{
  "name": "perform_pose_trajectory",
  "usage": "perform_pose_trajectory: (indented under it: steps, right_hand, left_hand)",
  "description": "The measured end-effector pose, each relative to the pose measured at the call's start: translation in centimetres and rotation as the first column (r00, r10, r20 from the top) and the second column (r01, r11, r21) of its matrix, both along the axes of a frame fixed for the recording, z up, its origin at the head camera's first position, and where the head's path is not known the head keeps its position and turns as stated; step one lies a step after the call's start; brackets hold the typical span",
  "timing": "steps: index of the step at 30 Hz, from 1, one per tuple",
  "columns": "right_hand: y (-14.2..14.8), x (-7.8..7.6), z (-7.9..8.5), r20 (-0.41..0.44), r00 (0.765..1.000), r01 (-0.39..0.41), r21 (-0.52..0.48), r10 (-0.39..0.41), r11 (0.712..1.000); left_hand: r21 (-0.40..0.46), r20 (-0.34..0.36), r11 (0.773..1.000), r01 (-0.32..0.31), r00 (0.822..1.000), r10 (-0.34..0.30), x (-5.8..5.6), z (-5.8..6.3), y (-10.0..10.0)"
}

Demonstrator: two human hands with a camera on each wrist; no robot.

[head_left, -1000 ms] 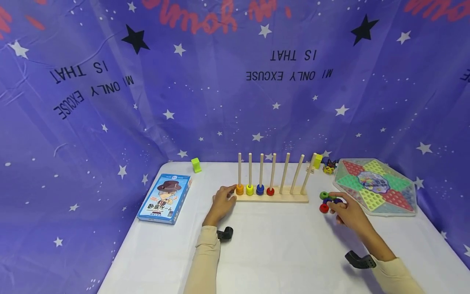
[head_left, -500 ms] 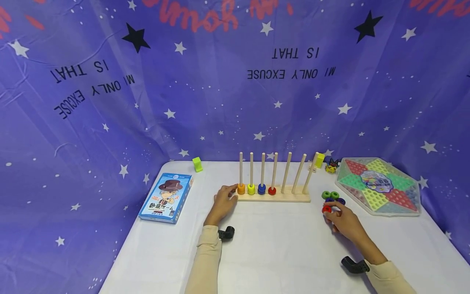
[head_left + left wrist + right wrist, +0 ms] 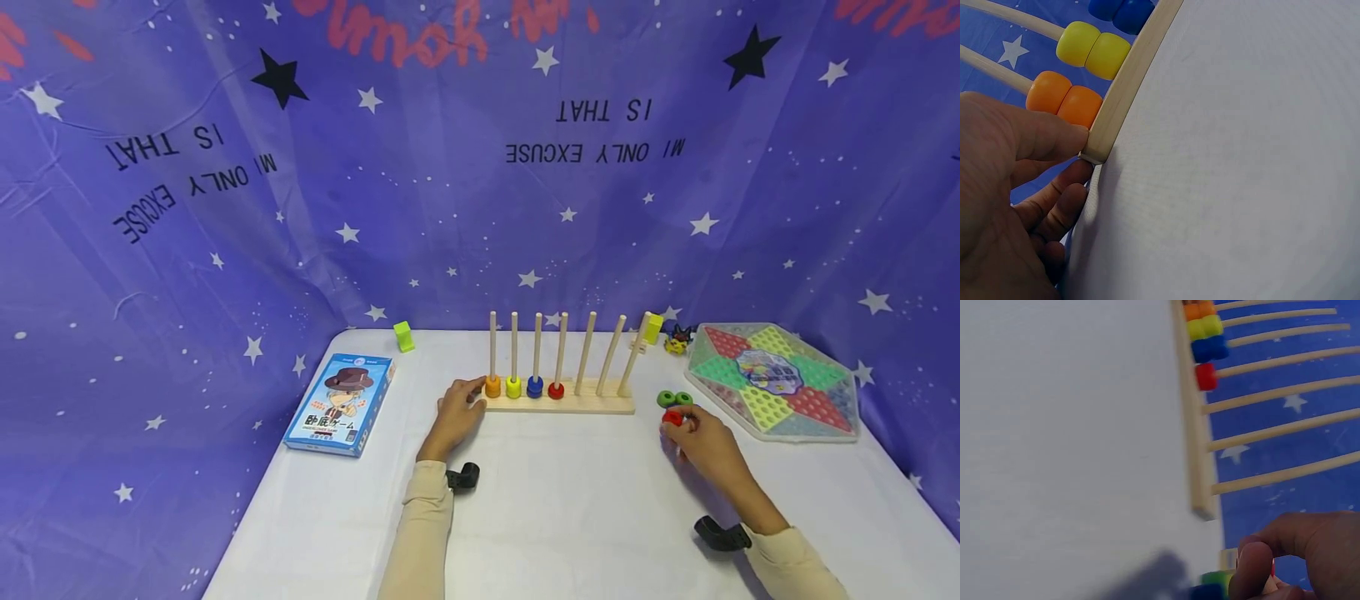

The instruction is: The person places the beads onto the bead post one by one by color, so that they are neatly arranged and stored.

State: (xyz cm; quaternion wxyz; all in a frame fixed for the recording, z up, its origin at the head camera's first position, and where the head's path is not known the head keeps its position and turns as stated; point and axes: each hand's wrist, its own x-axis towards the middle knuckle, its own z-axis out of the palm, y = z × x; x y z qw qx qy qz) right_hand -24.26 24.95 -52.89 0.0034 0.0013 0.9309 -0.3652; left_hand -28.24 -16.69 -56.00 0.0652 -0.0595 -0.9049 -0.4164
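Observation:
A wooden peg stand (image 3: 558, 406) with several upright pegs stands on the table. Two orange beads (image 3: 1080, 106), two yellow beads (image 3: 1107, 55), two blue beads (image 3: 1133, 15) and one red bead (image 3: 1206, 377) sit on separate pegs. My left hand (image 3: 457, 417) pinches the left end of the stand's base between thumb and fingers. Over at the right, my right hand (image 3: 708, 446) holds another red bead (image 3: 672, 417) between thumb and fingers. Beyond it lie two green beads (image 3: 683, 399). A dark blue bead (image 3: 1207, 592) shows beside that hand in the right wrist view.
At left lies a blue game box (image 3: 339, 404). A hexagonal board-game case (image 3: 772, 379) lies at right. Two lime green blocks stand along the back, one a small block (image 3: 403, 337). A small toy figure (image 3: 677, 340) stands near the case. A patterned purple cloth hangs behind.
My right hand has moved from over the loose beads onto a red bead and gripped it, then shifted it slightly away and right. My left hand keeps its place on the stand.

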Motion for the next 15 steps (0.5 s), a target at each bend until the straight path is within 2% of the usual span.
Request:
perform_pose_trajectory:
  steps: [3, 7, 11, 15]
  right_hand:
    - [-0.5, -0.4, 2.7, -0.079, 0.997, -0.012, -0.025, 0.010, 1.000]
    - [-1.7, -1.0, 7.4, -0.181, 0.983, -0.014, -0.029, 0.009, 0.999]
    - [-3.4, -1.6, 12.1, -0.289, 0.957, 0.003, -0.051, -0.018, 0.999]
    - [-5.6, -2.0, 16.2, -0.382, 0.924, -0.014, -0.052, -0.007, 0.999]
  left_hand:
    - [0.000, -0.005, 1.000, -0.004, 1.000, 0.004, 0.0, 0.0, 0.0]
    - [0.002, 0.003, 1.000, -0.008, 1.000, 0.008, 0.1, 0.0, -0.1]
    - [0.008, 0.005, 1.000, -0.004, 1.000, 0.004, 0.1, 0.0, -0.1]
    - [0.017, -0.008, 1.000, 0.007, 1.000, -0.007, 0.2, 0.0, 0.0]
